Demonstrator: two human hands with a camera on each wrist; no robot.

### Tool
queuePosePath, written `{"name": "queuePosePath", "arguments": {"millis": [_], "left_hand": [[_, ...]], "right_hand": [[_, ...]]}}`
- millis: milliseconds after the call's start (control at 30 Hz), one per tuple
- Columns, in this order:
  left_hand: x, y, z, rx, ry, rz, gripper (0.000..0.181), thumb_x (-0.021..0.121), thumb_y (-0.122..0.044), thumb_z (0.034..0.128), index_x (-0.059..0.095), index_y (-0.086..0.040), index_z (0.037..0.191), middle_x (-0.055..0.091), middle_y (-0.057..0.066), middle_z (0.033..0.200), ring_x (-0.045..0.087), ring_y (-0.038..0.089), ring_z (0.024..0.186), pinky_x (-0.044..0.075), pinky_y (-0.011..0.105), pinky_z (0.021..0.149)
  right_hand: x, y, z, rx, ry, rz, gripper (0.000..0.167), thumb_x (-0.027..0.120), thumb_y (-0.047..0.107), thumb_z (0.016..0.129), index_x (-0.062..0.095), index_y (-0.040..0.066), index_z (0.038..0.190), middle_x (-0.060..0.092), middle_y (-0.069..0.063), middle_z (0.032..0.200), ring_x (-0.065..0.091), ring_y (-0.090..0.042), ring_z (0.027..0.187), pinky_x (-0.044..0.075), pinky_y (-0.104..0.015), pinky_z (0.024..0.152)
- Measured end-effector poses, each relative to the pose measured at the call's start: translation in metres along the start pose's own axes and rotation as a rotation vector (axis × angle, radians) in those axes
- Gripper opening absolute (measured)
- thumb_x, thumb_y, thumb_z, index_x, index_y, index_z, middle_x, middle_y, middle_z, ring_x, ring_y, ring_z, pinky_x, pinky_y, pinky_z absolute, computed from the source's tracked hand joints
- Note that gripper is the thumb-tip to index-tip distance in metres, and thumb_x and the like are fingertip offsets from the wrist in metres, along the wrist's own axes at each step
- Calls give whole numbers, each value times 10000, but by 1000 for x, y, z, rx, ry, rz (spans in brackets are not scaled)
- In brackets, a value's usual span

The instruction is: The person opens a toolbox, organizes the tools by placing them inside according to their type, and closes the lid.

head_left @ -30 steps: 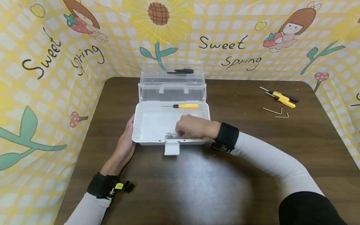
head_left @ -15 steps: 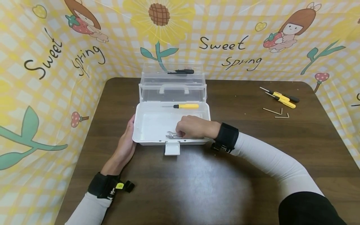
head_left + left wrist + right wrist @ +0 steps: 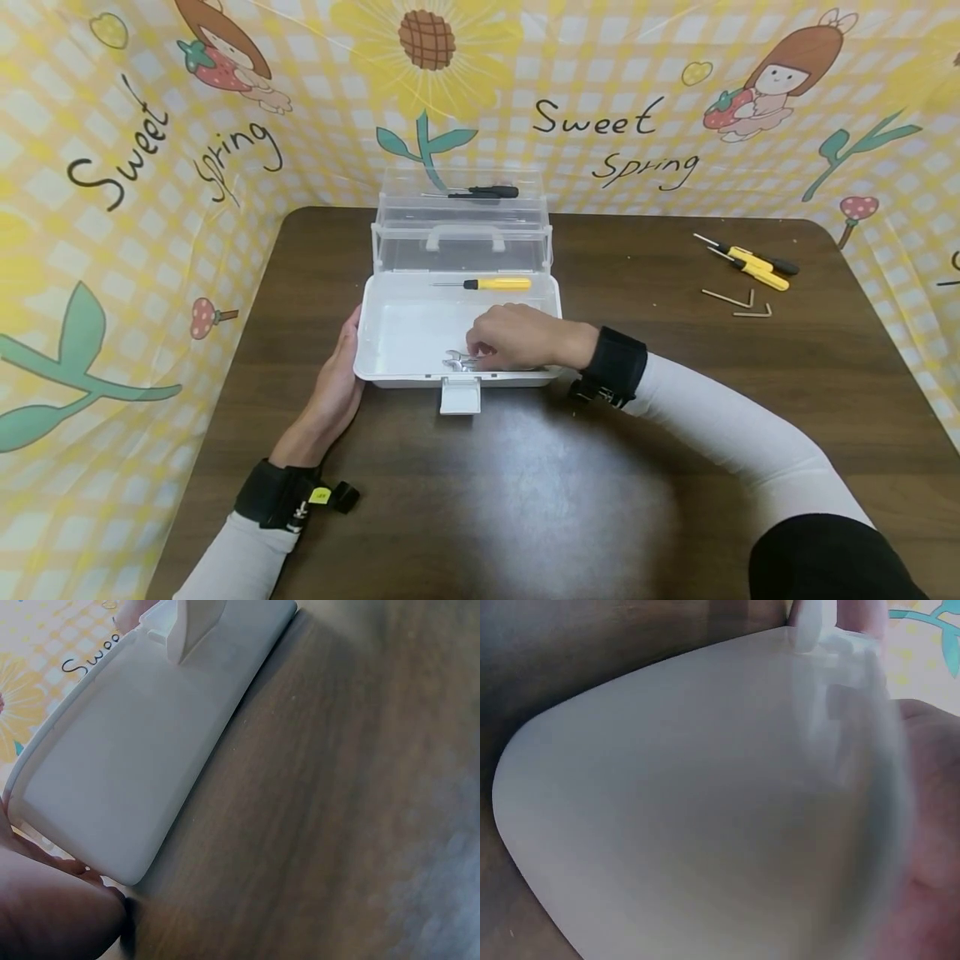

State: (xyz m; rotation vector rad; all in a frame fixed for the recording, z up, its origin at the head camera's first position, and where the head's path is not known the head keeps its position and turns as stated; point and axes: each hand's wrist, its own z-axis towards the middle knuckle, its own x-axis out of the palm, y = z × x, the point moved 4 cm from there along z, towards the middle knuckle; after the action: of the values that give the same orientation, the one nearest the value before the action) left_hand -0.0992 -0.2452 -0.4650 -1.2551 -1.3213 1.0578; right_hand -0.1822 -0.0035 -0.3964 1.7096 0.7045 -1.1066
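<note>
In the head view, a white toolbox stands with its clear lid raised. My left hand lies along the box's left side, fingers extended behind the wall and thumb hidden. Inside the box at the front, my right hand hovers low over silver wrenches, thumb and forefinger apart; its other fingertips are hidden. Behind it lies a yellow-handled screwdriver. The left wrist view has the box's front wall beside my left hand; the right wrist view has the wall before my right hand.
Black-handled screwdrivers rest on the clear upper part of the box. At the table's right are yellow-handled screwdrivers, a black handle and two hex keys. A patterned cloth hangs behind the table.
My right hand's fingers have parted, and its wrist has shifted slightly right. More of the wrenches' open ends shows than a second ago. My left hand stays at the box.
</note>
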Motion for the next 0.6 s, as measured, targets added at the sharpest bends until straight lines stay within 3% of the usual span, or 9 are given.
{"name": "queuePosePath", "arguments": {"millis": [200, 600], "left_hand": [[-2, 0, -2, 4, -5, 3, 694, 198, -577, 1130, 30, -253, 1720, 10, -63, 1787, 28, 131, 1629, 34, 469, 1324], [-1, -2, -3, 6, -16, -2, 699, 201, -560, 1134, 34, -220, 1721, 19, -50, 1787, 25, 117, 1622, 36, 448, 1324]], "right_hand": [[-17, 10, -14, -37, -71, -34, 189, 757, 230, 1009, 790, 105, 1147, 749, -8, 1030, 696, -139, 879, 566, -300, 766], [-46, 13, -63, -122, -221, -110, 138, 748, 147, 1006, 784, 63, 1110, 764, -44, 1008, 706, -123, 846, 584, -297, 726]]}}
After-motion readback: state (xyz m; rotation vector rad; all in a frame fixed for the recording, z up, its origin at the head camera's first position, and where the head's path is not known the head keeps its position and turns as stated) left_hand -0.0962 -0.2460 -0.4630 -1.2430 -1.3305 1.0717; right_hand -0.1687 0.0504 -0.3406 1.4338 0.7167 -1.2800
